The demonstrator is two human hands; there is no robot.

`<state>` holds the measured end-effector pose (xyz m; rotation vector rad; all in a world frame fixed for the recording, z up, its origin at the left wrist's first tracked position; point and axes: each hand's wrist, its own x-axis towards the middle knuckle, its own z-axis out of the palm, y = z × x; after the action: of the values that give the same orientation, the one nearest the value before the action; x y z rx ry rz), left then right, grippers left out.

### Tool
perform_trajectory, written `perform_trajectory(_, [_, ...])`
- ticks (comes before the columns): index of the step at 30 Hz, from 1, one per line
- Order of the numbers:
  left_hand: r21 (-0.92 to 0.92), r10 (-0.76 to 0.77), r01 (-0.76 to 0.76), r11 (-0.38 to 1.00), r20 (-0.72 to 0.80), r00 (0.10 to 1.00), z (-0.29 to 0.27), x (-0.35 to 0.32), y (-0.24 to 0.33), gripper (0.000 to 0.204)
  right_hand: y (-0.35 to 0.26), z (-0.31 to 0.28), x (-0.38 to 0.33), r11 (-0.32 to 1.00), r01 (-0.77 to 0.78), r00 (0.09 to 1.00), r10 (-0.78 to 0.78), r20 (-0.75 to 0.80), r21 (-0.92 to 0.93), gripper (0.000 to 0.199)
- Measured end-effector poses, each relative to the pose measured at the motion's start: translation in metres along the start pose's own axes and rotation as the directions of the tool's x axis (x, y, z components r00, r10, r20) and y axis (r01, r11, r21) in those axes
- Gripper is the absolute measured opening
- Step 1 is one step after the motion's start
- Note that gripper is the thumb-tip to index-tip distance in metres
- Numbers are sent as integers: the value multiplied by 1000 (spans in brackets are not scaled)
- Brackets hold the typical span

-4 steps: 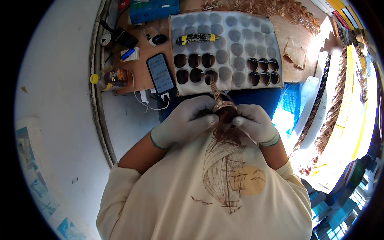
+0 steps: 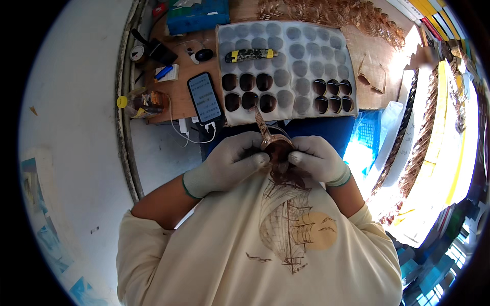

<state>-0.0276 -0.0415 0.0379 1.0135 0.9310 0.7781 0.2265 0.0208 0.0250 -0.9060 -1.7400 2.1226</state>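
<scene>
Pinching a brown-lensed, metal-framed pair of glasses (image 2: 275,147) between them, the white-gloved left hand (image 2: 229,166) and right hand (image 2: 316,159) close their fingers on its rim.

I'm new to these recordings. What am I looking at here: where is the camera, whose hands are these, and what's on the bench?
A fisheye camera worn on the person's head looks down, so edges bend. The gloved left hand and right hand together pinch a pair of glasses with dark lenses, one temple sticking up. On the wooden bench lies a grey dimpled tray with dark lenses in some pockets and a folding knife on top. Beside it sit a phone on a cable and a bottle.
</scene>
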Motion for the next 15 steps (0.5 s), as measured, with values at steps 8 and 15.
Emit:
perform_trajectory(8, [47, 121, -118, 992, -75, 990, 10, 44, 0, 15, 0, -13, 1, 968, -51, 989, 83, -121, 245, 31])
perform_trajectory(15, [-9, 146, -147, 989, -92, 985, 13, 49, -19, 17, -17, 7, -14, 977, -55, 959, 110, -261, 207, 31])
